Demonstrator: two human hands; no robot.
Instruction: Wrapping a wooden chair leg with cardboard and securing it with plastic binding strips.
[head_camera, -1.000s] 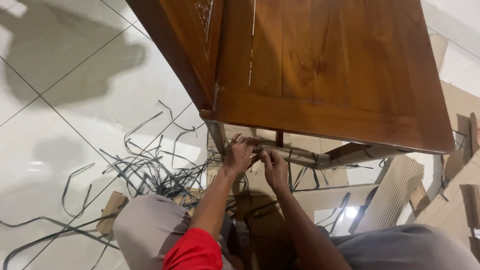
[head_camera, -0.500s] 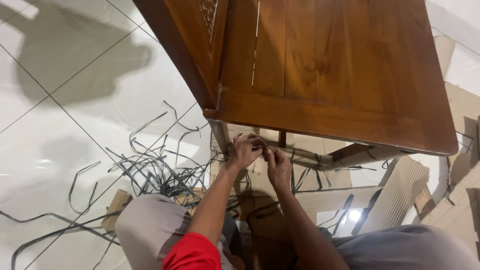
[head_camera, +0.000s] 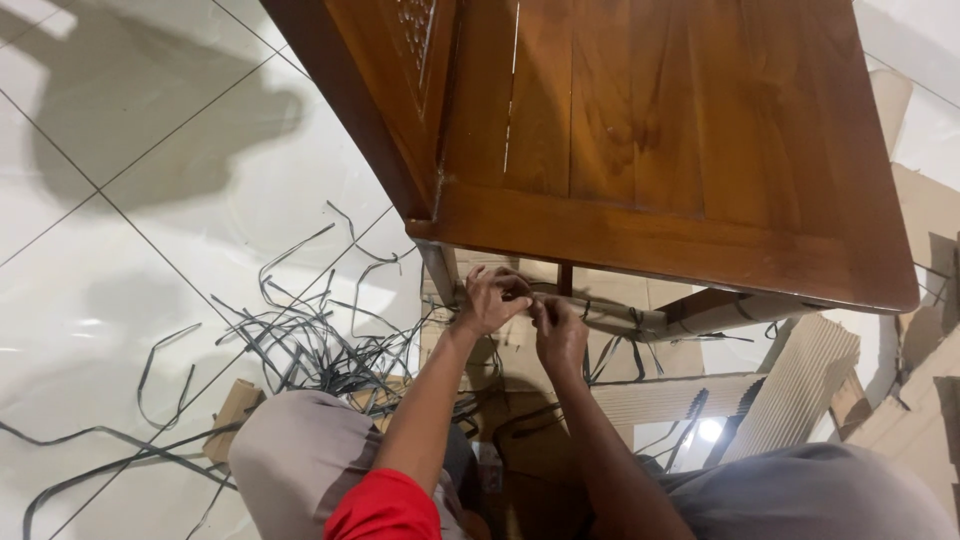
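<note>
A brown wooden chair (head_camera: 640, 130) stands in front of me, seen from above, its seat filling the top of the head view. Under the seat's front edge runs a crossbar wrapped in cardboard (head_camera: 610, 315) and bound with dark straps. My left hand (head_camera: 487, 298) is curled on the wrapping beside the front leg (head_camera: 437, 272). My right hand (head_camera: 556, 330) pinches the same wrapping just to the right of it. The fingertips of both hands nearly meet on the bar.
A tangle of cut dark plastic straps (head_camera: 290, 345) lies on the white tiled floor (head_camera: 130, 250) at left. Sheets and strips of corrugated cardboard (head_camera: 800, 385) lie under and right of the chair. My knees fill the bottom of the view.
My left hand has shifted slightly right along the bar and curled tighter. The view has drifted a little; the chair has not moved.
</note>
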